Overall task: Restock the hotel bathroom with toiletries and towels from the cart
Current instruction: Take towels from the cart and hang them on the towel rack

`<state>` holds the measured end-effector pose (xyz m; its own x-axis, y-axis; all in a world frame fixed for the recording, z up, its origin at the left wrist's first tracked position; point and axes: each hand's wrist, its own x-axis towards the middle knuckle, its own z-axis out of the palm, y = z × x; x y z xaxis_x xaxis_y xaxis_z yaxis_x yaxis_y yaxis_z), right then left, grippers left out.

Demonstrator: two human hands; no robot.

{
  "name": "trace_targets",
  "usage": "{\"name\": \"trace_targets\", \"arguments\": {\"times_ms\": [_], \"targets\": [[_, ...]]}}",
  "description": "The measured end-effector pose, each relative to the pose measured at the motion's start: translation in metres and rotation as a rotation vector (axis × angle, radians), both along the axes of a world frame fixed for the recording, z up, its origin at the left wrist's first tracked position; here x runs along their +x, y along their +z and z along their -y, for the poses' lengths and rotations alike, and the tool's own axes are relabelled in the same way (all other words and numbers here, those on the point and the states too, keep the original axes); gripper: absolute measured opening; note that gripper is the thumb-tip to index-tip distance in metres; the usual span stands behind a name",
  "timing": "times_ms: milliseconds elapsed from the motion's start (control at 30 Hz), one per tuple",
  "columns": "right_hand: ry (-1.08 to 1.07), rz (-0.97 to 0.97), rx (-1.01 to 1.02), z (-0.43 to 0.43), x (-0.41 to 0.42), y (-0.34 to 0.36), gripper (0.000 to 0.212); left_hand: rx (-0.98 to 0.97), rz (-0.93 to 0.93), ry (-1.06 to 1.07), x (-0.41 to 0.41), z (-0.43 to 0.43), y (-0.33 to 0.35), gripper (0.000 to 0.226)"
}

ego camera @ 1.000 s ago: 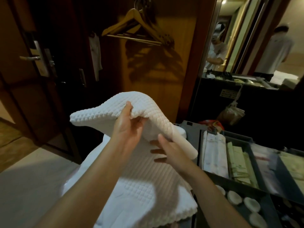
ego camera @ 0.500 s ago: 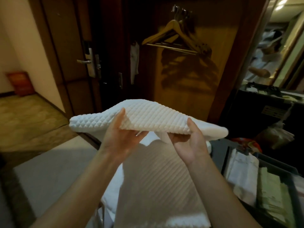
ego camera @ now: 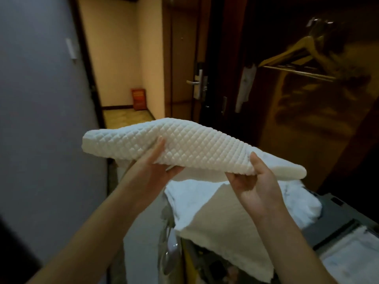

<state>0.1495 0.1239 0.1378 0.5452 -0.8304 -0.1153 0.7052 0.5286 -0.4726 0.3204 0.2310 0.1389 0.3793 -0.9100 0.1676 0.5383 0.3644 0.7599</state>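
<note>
A folded white waffle-textured towel is held level in front of me, above the cart. My left hand grips its near edge at the left, thumb on top and fingers underneath. At the right end my right hand grips the towel the same way. Below my hands more white towels lie piled on the cart's left end, one hanging over the side. The grey cart shows at the lower right, mostly out of frame.
A dark wooden door with a metal handle stands ahead. Wooden hangers hang in the open wardrobe at the right. A grey wall is close on the left, with a lit corridor and a red box beyond.
The towel has been lifted clear of the pile and carried left. My view has swung left, away from the cart trays toward the door and corridor. Both hands keep their hold.
</note>
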Motion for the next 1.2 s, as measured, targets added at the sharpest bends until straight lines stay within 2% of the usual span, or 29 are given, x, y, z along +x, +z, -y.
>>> {"name": "trace_targets", "arguments": {"times_ms": [67, 100, 167, 367, 467, 600, 700, 867, 1000, 1067, 1133, 1200], "targets": [[0.072, -0.02, 0.007, -0.017, 0.002, -0.004, 0.036, 0.013, -0.016, 0.082, -0.006, -0.031, -0.005, 0.09], [0.114, -0.033, 0.009, -0.026, 0.003, -0.005, 0.03, 0.02, -0.026, 0.136, -0.009, -0.046, -0.007, 0.088], [0.205, -0.064, 0.014, -0.044, 0.009, -0.008, 0.026, 0.036, -0.047, 0.256, -0.015, -0.077, -0.011, 0.071], [0.427, -0.191, 0.055, -0.099, 0.043, -0.021, 0.045, 0.137, -0.078, 0.518, -0.025, -0.163, -0.019, 0.041], [0.553, -0.225, 0.116, -0.127, 0.061, -0.024, 0.046, 0.149, -0.129, 0.652, -0.024, -0.202, -0.026, 0.029], [0.713, -0.25, 0.115, -0.168, 0.079, -0.029, 0.039, 0.156, -0.1, 0.785, -0.018, -0.255, -0.038, 0.051], [0.785, -0.304, 0.109, -0.202, 0.097, -0.033, 0.033, 0.195, -0.101, 0.849, -0.006, -0.296, -0.047, 0.059], [0.86, -0.392, 0.127, -0.266, 0.139, -0.048, 0.045, 0.271, -0.227, 0.911, 0.025, -0.363, -0.062, 0.058], [0.901, -0.393, 0.126, -0.32, 0.179, -0.062, 0.045, 0.245, -0.138, 0.89, 0.053, -0.42, -0.07, 0.035], [0.902, -0.399, 0.122, -0.349, 0.2, -0.067, 0.036, 0.264, -0.136, 0.905, 0.071, -0.449, -0.079, 0.037], [0.927, -0.404, 0.088, -0.379, 0.22, -0.071, 0.021, 0.273, -0.174, 0.903, 0.089, -0.479, -0.088, 0.048], [0.95, -0.398, 0.092, -0.407, 0.239, -0.077, 0.017, 0.272, -0.203, 0.9, 0.104, -0.505, -0.094, 0.055]]}}
